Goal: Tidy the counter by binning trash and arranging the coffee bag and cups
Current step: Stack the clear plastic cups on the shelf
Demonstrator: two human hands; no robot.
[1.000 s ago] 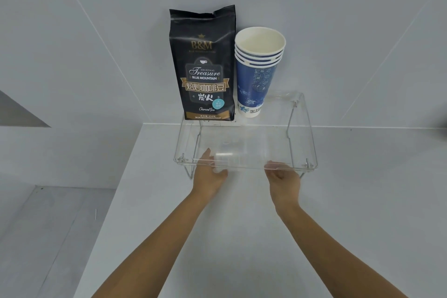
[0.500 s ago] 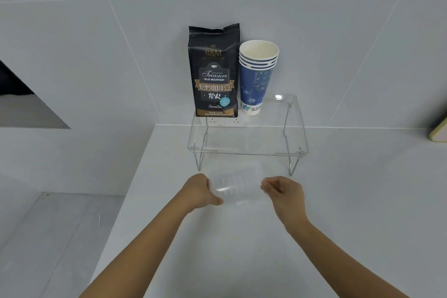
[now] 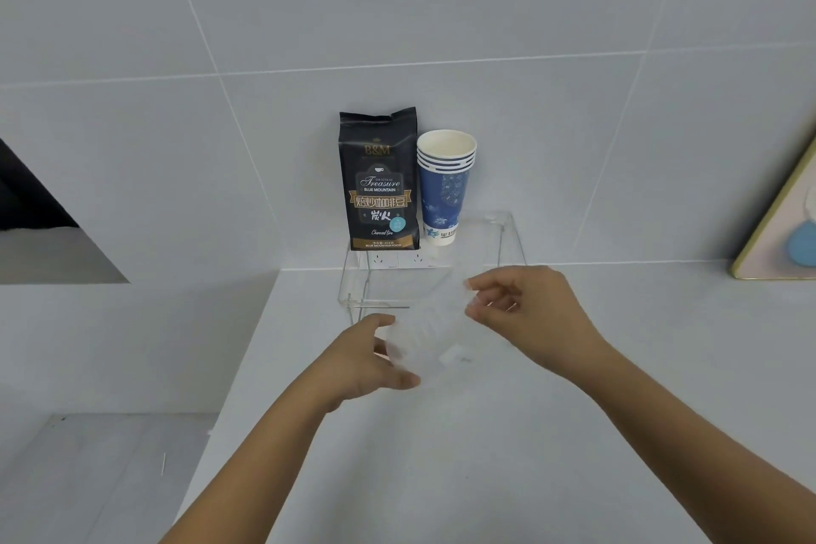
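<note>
A black coffee bag (image 3: 381, 181) stands upright on a clear acrylic shelf (image 3: 508, 230) against the tiled wall. Right beside it stands a stack of blue paper cups (image 3: 443, 186). In front of the shelf, above the white counter (image 3: 441, 455), I hold a clear ribbed plastic cup (image 3: 426, 336) tilted between both hands. My left hand (image 3: 366, 360) grips its lower left end. My right hand (image 3: 525, 314) pinches its upper right end with the fingertips.
A white wall socket (image 3: 399, 260) shows through the shelf. A pastel framed board (image 3: 786, 225) leans at the right edge. The counter's left edge drops to a grey floor (image 3: 88, 477). A dark opening (image 3: 26, 199) lies at the far left.
Both hands drew the clear plastic cup out from under the acrylic shelf and lifted it; it now tilts up to the right. The camera pulled back from the shelf.
</note>
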